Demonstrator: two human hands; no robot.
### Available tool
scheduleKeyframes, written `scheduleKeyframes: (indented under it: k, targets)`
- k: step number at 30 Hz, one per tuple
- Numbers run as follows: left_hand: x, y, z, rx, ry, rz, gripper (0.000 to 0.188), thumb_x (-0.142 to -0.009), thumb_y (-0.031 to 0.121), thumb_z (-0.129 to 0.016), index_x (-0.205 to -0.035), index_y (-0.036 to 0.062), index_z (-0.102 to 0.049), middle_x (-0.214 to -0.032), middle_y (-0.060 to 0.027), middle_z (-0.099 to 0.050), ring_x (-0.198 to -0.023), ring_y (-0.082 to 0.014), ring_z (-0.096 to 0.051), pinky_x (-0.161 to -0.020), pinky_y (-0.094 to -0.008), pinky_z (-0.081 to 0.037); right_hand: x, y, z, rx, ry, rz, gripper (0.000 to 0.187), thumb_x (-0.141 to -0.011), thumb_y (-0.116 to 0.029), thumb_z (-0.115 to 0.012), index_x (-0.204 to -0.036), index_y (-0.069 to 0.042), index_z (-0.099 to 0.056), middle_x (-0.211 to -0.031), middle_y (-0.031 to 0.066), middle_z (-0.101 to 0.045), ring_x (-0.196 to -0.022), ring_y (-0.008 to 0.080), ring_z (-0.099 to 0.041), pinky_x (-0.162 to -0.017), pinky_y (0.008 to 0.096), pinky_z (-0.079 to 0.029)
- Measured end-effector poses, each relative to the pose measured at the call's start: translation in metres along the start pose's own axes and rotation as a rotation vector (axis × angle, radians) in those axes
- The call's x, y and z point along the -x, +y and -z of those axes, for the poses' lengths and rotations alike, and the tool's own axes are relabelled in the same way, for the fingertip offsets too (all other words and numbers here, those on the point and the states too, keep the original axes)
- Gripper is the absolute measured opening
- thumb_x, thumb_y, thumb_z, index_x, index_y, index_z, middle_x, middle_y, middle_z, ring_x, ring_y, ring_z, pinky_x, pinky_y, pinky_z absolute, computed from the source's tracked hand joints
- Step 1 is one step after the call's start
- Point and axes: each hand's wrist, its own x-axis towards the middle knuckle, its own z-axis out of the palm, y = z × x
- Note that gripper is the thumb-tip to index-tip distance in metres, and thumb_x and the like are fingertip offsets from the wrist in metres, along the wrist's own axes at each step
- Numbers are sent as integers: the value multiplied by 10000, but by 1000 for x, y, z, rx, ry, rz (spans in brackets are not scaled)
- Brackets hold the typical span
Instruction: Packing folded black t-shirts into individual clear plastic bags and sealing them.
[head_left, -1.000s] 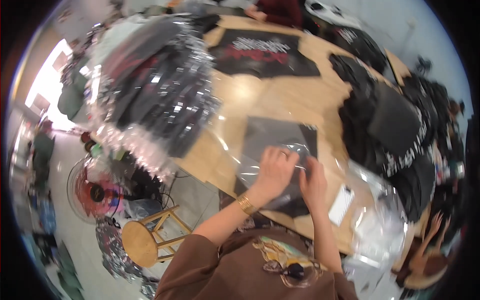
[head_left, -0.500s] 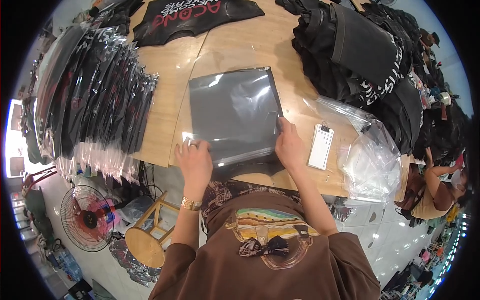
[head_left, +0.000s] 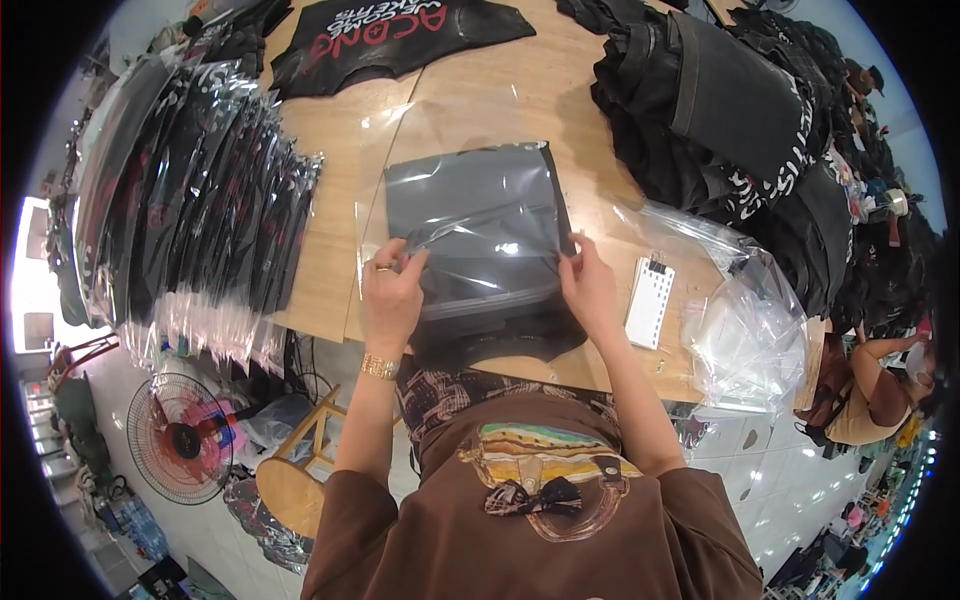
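Observation:
A folded black garment (head_left: 500,340) lies on the table in front of me. Most of it is inside a clear plastic bag (head_left: 455,120), with its near end sticking out toward my body. My left hand (head_left: 392,305), wearing a ring and a gold bracelet, pinches the left side of the bag. On the right side, my right hand (head_left: 590,288) is closed on the plastic between thumb and fingers. Shiny creases run across the film between the hands. Past the garment's far edge, the bag lies flat and see-through.
Several bagged black garments (head_left: 190,190) stand in a row on the left. Unbagged black clothes (head_left: 740,110) are piled at right, near loose clear bags (head_left: 745,330) and a clipped notepad (head_left: 651,302). A printed black garment (head_left: 400,35) lies at the far edge. A fan (head_left: 180,440) and stool (head_left: 290,495) stand lower left.
Both hands have moved farther from me along the bag's sides. The left fingers now pinch its edge. The film has creased, and more black garment shows at the near end.

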Motion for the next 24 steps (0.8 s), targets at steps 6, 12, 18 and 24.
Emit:
scheduleKeyframes:
  k: [6,12,18,24]
  targets:
    - [-2,-8,-6,-89,-23,221,226,-744,117,-578,-953,81,-656,-1167,-147,-495,-1164,-310,-386,-955,-461,-284,-24,22,-8,-331,-207,-408,196,-813,-184,-611,-767,4,-585,-536,43,-543,-413,111,-492,-391,262,-381]
    - [-37,-35,-33,173,-33,417,272,-776,89,-526,-1031,49,-611,-1202,-205,-472,-1029,-351,-508,-840,-422,-421,-79,31,-25,-402,-273,-336,187,-818,-180,-604,-750,-8,-574,-593,29,-568,-448,71,-484,-387,222,-358]
    - [-126,-26,-66,192,-78,269,413,-780,84,-519,-1191,56,-491,-1241,-206,-427,-1042,-354,-507,-820,-415,-450,-165,58,-45,-117,-127,-234,191,-688,-199,-643,-765,-27,-613,-673,111,-626,-665,232,-618,-621,332,-474]
    - [-182,-30,-120,165,-170,174,546,-762,125,-581,-1273,75,-396,-1279,-213,-377,-1033,-374,-505,-828,-429,-455,-214,58,-55,270,139,-311,190,-737,-229,-592,-819,-57,-593,-759,120,-633,-743,280,-625,-646,384,-476]
